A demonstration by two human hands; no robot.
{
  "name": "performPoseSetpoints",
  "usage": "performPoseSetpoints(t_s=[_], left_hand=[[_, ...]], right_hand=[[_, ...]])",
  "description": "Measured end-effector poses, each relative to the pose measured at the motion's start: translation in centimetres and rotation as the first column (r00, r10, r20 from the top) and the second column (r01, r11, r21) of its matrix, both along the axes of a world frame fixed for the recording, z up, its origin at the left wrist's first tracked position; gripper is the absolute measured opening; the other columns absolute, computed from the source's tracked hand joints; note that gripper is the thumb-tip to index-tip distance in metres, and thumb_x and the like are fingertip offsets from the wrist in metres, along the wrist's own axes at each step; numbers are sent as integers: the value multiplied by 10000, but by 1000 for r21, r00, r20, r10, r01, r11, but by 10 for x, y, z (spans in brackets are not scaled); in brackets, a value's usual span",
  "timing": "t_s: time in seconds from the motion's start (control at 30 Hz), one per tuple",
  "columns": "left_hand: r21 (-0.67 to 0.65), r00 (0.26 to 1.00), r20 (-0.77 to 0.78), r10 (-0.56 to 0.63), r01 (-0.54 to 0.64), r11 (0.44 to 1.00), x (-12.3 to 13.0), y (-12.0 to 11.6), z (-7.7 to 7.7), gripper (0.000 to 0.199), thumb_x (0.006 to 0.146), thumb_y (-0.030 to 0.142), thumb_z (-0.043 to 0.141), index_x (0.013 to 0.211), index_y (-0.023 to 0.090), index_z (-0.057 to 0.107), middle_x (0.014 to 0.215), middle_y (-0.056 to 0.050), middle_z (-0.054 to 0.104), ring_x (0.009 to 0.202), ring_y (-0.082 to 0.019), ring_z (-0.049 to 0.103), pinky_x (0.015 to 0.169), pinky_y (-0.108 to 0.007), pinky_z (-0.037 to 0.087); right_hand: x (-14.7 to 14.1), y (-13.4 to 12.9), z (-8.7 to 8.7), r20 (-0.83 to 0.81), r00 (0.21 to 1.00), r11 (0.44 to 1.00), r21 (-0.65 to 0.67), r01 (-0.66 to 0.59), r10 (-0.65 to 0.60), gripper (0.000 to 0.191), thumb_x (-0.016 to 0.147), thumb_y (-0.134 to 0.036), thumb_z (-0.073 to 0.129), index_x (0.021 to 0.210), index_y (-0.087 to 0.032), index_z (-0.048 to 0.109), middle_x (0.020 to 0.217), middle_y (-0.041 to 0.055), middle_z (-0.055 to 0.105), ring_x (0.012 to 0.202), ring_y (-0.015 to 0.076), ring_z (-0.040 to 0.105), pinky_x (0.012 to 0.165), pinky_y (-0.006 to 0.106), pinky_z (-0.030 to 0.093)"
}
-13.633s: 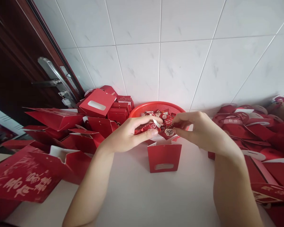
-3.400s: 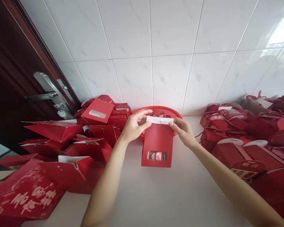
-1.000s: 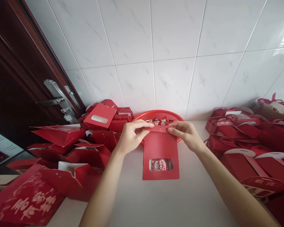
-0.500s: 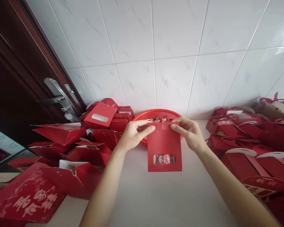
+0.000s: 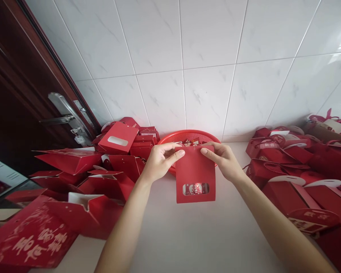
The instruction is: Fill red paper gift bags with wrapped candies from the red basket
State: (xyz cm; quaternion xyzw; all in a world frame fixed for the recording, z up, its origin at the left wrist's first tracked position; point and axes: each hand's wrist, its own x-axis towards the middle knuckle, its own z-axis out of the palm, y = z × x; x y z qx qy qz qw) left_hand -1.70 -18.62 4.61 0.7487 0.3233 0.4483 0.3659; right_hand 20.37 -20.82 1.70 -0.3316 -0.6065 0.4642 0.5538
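Since pressure from both sides likely holds its top flat, left hand [image 5: 160,161] and right hand [image 5: 226,160] each pinch an upper corner of the red box [image 5: 195,170], in front of the red basket [image 5: 190,132], presumably central for easy reach.

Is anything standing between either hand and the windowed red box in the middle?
Nothing visible: the left hand and right hand both grip the red box directly at its top corners. The basket is behind it.
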Motion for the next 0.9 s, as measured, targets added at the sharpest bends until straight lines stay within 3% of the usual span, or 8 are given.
performPoseSetpoints(t_s=[0.37,0.47,0.57,0.73,0.9], left_hand=[[24,1000,-8,27,-27,999,4,-2,-1,268,856,411,717,967,172,766,991,-74,781,876,-233,727,741,-324,588],[-7,1000,-14,24,-24,1000,5,-1,-1,307,851,424,718,1027,179,770,1090,-84,771,896,-237,725,748,-329,591],[35,997,-78,12,-10,999,7,-1,0,307,863,442,706,1011,183,780,1029,-75,778,893,-239,716,743,-320,579],[172,991,-127,45,-23,985,9,-5,1,284,878,441,693,941,180,782,877,-49,766,802,-205,690,698,-290,549],[225,985,-161,60,-22,974,12,-4,-3,265,872,454,693,911,203,770,867,-35,758,807,-209,696,706,-300,559]], right_hand=[[-1,4,-4,-20,997,997,33,69,-69,310,832,-513,745,872,-205,739,856,46,717,756,184,654,650,290,537],[-3,3,-4,-31,998,996,70,60,-58,271,852,-477,735,872,-207,741,846,39,713,750,176,654,644,282,529],[-3,3,-2,-17,1000,994,106,15,-13,256,873,-459,712,861,-203,730,864,44,716,773,186,665,664,294,536],[6,1,5,196,976,962,271,36,-92,276,899,-431,679,1078,-222,708,1123,70,716,1049,234,654,860,338,529],[15,-7,14,392,912,940,340,-25,-118,300,943,-462,593,895,-199,729,861,41,713,777,184,617,680,297,479]])
